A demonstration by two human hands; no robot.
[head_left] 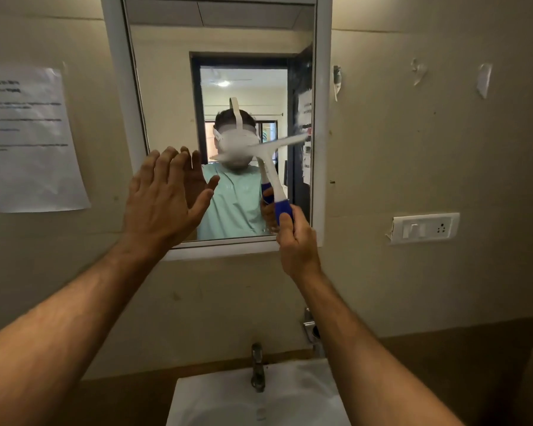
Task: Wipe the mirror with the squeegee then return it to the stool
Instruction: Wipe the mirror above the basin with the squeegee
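A white-framed mirror (166, 87) hangs on the wall straight ahead. My right hand (296, 241) is closed around the blue grip of a white squeegee (270, 170), near the mirror's lower right corner. The squeegee's blade lies against the glass, tilted up to the right and blurred. My left hand (160, 198) is raised with its fingers spread, its fingertips at the lower left of the glass. The mirror reflects a person in a light green shirt and both hands. No stool is in view.
A white sink (305, 392) with a metal tap (257, 370) sits below the mirror. A paper notice (28, 139) is taped to the wall at left. A white switch plate (425, 227) is on the wall at right.
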